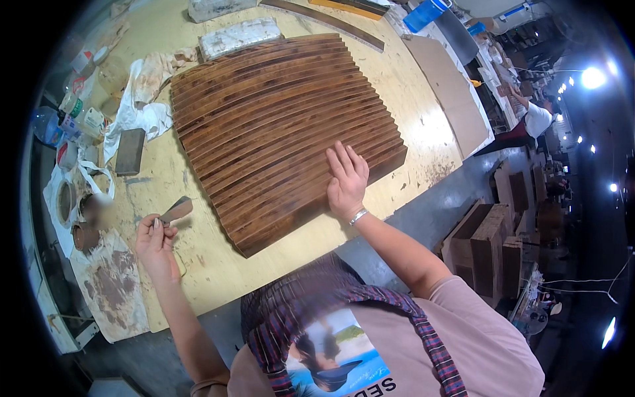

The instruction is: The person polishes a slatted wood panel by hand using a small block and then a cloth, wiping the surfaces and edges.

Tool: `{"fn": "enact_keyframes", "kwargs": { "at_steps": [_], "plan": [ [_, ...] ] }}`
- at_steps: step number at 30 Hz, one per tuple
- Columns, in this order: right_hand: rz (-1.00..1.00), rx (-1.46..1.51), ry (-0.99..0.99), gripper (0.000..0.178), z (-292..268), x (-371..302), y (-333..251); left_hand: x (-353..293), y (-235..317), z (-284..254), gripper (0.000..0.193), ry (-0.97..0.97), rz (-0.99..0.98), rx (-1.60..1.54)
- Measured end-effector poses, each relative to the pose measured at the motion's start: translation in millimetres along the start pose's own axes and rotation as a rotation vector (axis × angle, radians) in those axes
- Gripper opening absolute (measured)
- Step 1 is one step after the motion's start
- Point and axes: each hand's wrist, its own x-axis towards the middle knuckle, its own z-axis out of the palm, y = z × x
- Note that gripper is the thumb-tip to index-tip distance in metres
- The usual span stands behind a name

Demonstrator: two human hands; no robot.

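Observation:
A large ridged panel of dark brown wood [284,132], made up of many parallel slats, lies on the pale yellow worktable [198,281]. My right hand [347,182] rests palm down on its near right part, fingers stretched over the slats. Left of the panel, just above the table, my left hand [155,241] pinches a small flat brown piece with a dark edge [177,210]. Whether it is folded sandpaper or a scraper blade I cannot tell. Beyond it a dark rectangular block [130,151] lies beside a stained white cloth [142,99].
Bottles and jars [83,116] crowd the table's left side, near a brown-stained sheet [116,291]. A wrapped white block [239,38] touches the panel's far edge, with a curved strip [324,23] behind. Wooden boxes [486,245] stand on the floor at right; another person [537,119] works farther off.

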Motion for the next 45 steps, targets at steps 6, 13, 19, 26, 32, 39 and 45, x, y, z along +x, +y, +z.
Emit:
{"fn": "enact_keyframes", "kwargs": {
  "at_steps": [6,13,19,26,32,39,45],
  "plan": [
    [0.007,0.007,0.004,0.057,1,1,-1,-5,-8,0,0.011,-0.024,0.064,0.195],
    [-0.015,0.012,0.01,0.058,2,0,2,-16,-8,3,0.008,-0.067,0.113,0.336],
    [-0.044,-0.02,0.028,0.056,7,-3,8,-32,-14,1,0.009,-0.147,0.017,0.31],
    [-0.053,-0.021,0.03,0.055,8,-3,8,-34,-17,3,0.011,-0.196,0.055,0.391],
    [-0.054,-0.019,0.034,0.054,8,-2,8,-35,-14,7,0.01,-0.21,0.058,0.39],
    [-0.047,-0.019,0.029,0.055,8,-2,7,-36,-16,10,0.009,-0.186,0.122,0.412],
    [-0.046,-0.017,0.026,0.055,8,-2,8,-38,-14,11,0.008,-0.19,0.11,0.469]
  ]
}}
